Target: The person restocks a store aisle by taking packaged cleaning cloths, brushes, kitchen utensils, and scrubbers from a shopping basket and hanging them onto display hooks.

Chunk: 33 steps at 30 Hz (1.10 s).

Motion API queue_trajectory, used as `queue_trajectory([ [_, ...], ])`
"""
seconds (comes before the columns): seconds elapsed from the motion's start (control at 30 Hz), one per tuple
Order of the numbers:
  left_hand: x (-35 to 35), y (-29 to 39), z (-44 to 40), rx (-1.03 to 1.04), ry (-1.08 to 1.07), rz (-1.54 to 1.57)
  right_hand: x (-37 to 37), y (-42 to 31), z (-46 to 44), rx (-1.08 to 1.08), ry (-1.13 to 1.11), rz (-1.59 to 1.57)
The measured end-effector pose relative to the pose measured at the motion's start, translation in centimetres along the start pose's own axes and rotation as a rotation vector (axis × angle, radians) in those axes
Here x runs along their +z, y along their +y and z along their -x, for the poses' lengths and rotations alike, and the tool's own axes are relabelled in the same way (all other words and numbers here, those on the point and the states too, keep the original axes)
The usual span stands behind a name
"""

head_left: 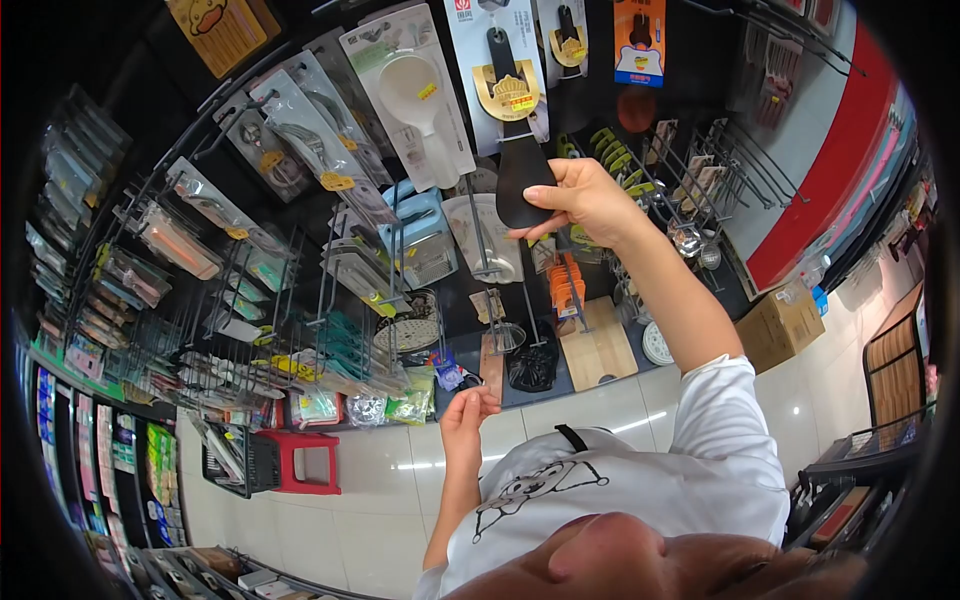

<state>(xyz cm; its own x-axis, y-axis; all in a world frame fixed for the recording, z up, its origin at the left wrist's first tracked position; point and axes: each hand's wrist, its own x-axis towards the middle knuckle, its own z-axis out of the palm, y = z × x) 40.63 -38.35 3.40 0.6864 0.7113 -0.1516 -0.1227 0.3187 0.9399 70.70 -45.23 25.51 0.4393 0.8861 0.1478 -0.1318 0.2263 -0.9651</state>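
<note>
Raised at the upper centre, my right hand (590, 200) grips the wide dark end of a black utensil (522, 180). This utensil is fixed to a white card with a gold label (513, 95), beside other hanging packs. A white ladle on a card (412, 95) hangs just to the left. My left hand (472, 405) is lower down, in front of my shirt, with its fingers curled together; whether it holds anything small is too hard to make out.
Metal hooks (480, 235) with packaged kitchen tools stick out around my right hand. Below are a wooden board (598, 345) and a black bag (532, 368). A red stool (305, 462) and black basket (240, 460) stand on the floor at left; a cardboard box (780, 325) is at right.
</note>
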Motion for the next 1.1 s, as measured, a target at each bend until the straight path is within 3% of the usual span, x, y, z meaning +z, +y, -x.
queue_trajectory([
  [0.57, 1.2, -1.0, 0.9, 0.014, 0.054, -0.019, -4.0, 1.4, -7.8, -0.099, 0.278, 0.296],
  [0.9, 2.0, -1.6, 1.3, 0.0, 0.074, -0.004, -4.9, 2.4, -8.0, -0.045, 0.157, 0.318],
  [0.97, 2.3, -1.7, 1.1, 0.0, 0.061, -0.01, -5.0, 2.5, -8.0, -0.086, 0.262, 0.436],
  [1.1, 2.8, -2.2, 0.8, -0.004, 0.043, -0.013, -6.2, 1.4, -6.4, -0.079, 0.178, 0.592],
])
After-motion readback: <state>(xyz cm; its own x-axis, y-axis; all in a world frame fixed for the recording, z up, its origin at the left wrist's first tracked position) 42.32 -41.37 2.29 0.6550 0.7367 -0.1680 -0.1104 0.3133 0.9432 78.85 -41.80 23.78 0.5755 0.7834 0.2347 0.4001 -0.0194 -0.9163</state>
